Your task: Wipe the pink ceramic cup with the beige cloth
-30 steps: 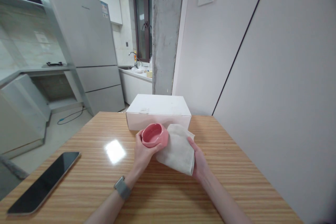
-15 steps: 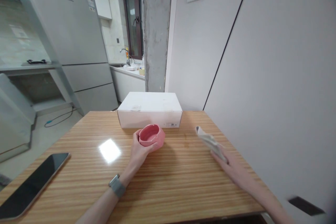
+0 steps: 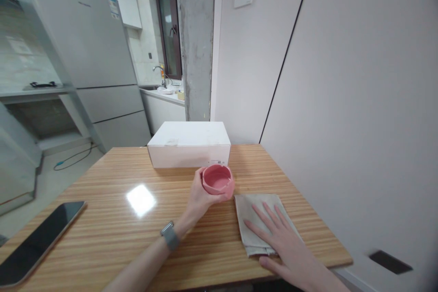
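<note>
My left hand (image 3: pixel 201 198), with a grey-banded watch on its wrist, grips a small pink bowl (image 3: pixel 218 179) by its side, thumb along the near edge. The bowl has a faceted outside and an uneven rim, and it is tilted so that its inside shows; it looks raised over the table in front of the white box. To the right, a folded beige-grey cloth (image 3: pixel 243 226) lies flat on the wood. My right hand (image 3: pixel 285 242) rests on this cloth, palm down, fingers spread, the thumb at its near edge.
A white box (image 3: pixel 188 156) stands at the far side of the wooden table (image 3: pixel 112 242). At the left edge lies a black phone (image 3: pixel 41 242). A white wall (image 3: pixel 342 100) borders the table's right. Beyond are a fridge (image 3: pixel 92 50) and a sink counter (image 3: pixel 164 107).
My left hand and the bowl have shifted right. The cloth, earlier gripped in my right hand, now lies flat nearer to me, with that hand spread over it. The view has shifted slightly.
</note>
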A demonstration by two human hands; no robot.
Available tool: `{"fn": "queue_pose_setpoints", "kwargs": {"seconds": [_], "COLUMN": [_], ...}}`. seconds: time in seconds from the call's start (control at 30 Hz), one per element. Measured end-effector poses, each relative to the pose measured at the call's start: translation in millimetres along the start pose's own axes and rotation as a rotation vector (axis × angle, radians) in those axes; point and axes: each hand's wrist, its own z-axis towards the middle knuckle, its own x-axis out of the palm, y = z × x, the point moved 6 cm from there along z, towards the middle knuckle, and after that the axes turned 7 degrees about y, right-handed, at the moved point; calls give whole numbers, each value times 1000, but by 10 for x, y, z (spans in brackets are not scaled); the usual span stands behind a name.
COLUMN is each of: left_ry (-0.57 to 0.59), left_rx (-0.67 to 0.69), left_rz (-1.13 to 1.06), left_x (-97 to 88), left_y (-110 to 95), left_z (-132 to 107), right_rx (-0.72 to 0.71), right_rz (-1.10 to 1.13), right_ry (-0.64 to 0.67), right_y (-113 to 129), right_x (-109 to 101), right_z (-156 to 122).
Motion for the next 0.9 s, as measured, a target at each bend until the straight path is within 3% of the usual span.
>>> {"fn": "queue_pose_setpoints", "kwargs": {"seconds": [0.2,0.4,0.6,0.9], "left_ry": [89,96,113,211], "left_rx": [42,26,-60,-66], "left_rz": [3,19,-40,18], "left_x": [614,997,1210,1364], "left_y": [-10,164,266,300], "left_z": [192,340,427,494], "right_rx": [-28,-32,-45,-49], "right_rz": [-29,-31,-36,-7], "right_ry": [21,23,39,2], "right_y": [0,-2,-26,-67], "right_x": [30,23,52,49], "right_z": [-28,-37,-33,-28]}}
